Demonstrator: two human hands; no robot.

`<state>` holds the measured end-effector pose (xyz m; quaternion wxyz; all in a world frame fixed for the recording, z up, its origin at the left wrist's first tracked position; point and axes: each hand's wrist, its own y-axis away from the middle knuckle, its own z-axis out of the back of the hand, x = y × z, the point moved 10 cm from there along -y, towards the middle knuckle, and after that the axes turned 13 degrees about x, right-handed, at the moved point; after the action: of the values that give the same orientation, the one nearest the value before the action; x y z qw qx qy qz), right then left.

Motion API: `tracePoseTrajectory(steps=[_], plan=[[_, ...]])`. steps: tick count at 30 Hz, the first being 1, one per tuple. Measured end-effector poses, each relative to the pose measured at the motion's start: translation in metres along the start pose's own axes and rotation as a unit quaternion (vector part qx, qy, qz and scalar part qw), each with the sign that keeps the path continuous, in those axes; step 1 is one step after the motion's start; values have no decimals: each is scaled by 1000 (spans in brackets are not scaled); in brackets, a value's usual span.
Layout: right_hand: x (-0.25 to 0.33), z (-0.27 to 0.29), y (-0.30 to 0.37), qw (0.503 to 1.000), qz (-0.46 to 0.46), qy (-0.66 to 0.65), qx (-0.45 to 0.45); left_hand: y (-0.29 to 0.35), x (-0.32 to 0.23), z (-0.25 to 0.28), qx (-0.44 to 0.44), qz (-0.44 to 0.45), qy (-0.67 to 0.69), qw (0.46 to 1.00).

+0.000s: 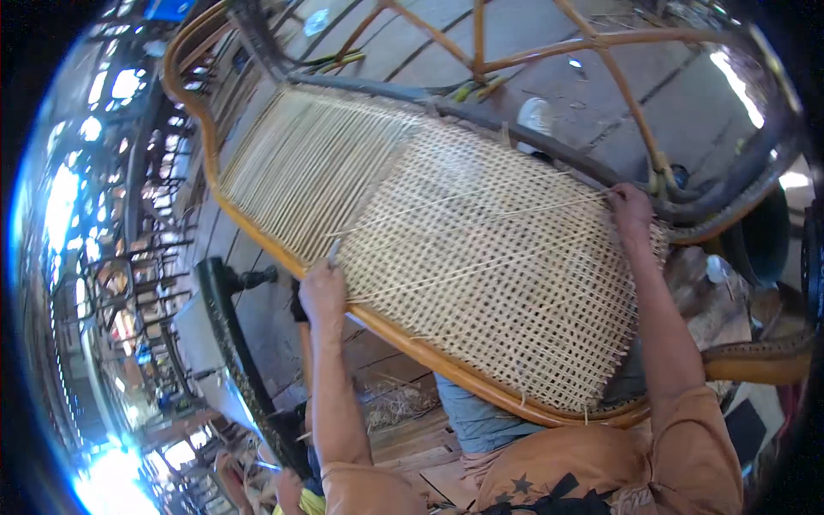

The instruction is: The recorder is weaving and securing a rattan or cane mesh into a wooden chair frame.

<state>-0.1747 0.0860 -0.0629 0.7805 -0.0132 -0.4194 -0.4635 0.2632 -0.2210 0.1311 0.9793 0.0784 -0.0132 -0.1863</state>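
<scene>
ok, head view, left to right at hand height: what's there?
Dark carved furniture piece → left hand at the frame's near rail → woven cane panel with a loose strand stretched across it → right hand at the far rail → dark curved frame.

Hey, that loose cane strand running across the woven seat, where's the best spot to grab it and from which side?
Probably grip the cane strand near either end, where the left hand and right hand already meet it at the frame edges. Come from above: it lies flat and taut across the woven panel, so pinch it thinly.

Half-woven cane panel (481,257), tilted, orange rattan frame (403,339)
</scene>
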Motion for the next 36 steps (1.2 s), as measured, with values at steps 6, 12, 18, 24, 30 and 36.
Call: tracePoseTrajectory(steps=[6, 12, 18, 24, 30, 36], plan=[[3, 3, 4, 999, -32, 9, -28, 0, 2, 0, -25, -40, 6, 999], [1, 3, 10, 990, -76, -121, 2, 2, 17, 4, -58, -10, 69, 996], [22, 4, 2, 994, -38, -107, -8, 7, 34, 15, -55, 29, 233, 970], [32, 13, 5, 998, 44, -42, -9, 22, 60, 20, -49, 63, 285, 955], [103, 96, 117, 989, 130, -75, -16, 116, 71, 16, 26, 94, 383, 918], [68, 160, 284, 963, 67, -92, 244, 202, 86, -5, 71, 105, 436, 891]])
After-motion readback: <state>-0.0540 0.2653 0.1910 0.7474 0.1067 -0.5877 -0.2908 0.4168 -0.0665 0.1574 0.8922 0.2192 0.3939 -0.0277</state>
